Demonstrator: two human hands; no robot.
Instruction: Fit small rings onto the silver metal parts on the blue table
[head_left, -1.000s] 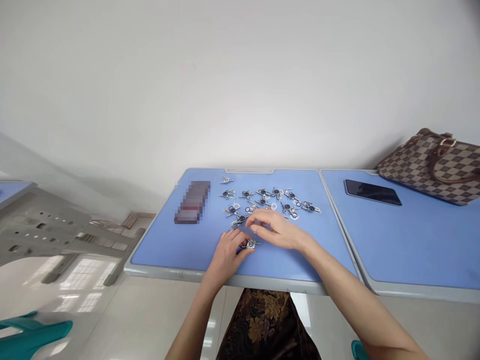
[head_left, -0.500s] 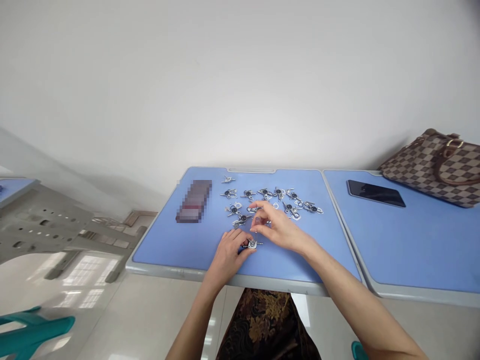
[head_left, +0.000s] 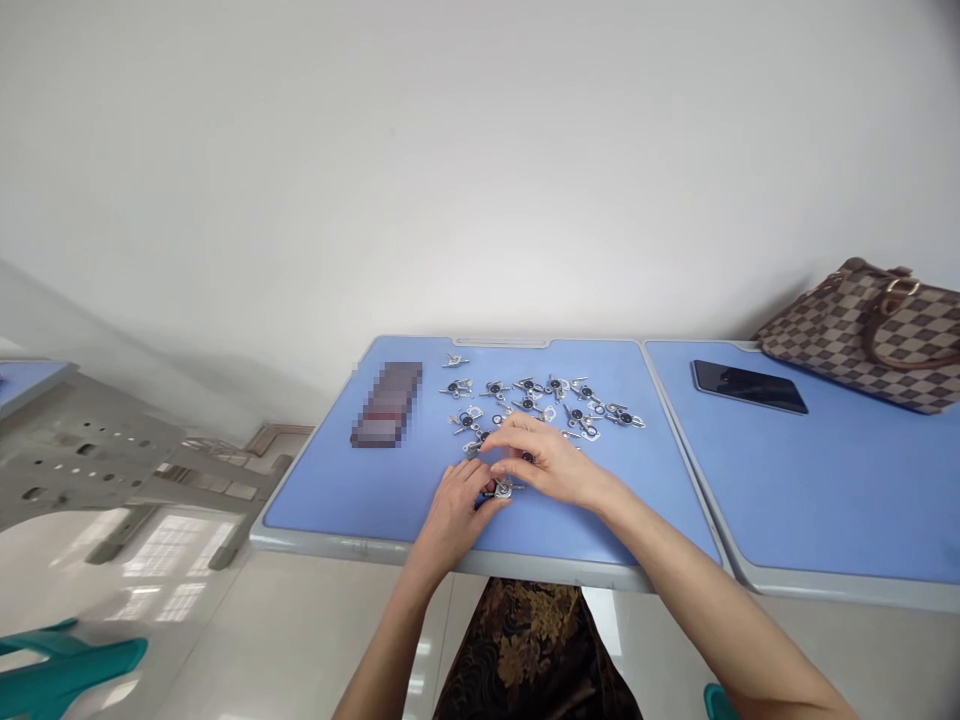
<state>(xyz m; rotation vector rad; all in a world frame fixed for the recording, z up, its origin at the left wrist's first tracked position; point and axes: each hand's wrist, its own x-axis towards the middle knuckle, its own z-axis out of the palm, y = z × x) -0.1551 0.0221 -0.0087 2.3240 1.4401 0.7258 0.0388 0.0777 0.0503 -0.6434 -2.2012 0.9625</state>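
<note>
Several small silver metal pieces with black centres [head_left: 536, 400] lie spread over the far half of a blue table [head_left: 337, 490]. My left hand [head_left: 454, 510] rests on the table with its fingers pinched on one such metal piece [head_left: 502, 489]. My right hand [head_left: 544, 460] hovers just right of it, fingers curled and pressed together at that same piece, over the near edge of the spread. What the right fingers hold, if anything, is hidden.
A blurred dark rectangular object [head_left: 386, 403] lies at the table's left. On a second blue table [head_left: 825, 500] to the right are a black phone [head_left: 748, 386] and a brown checkered handbag [head_left: 870, 330]. A teal chair [head_left: 60, 665] stands at lower left, a grey frame [head_left: 82, 460] farther left.
My right hand rose toward the spread of pieces half a second ago, then came back down and left to meet my left hand at the held piece. The left hand stayed put.
</note>
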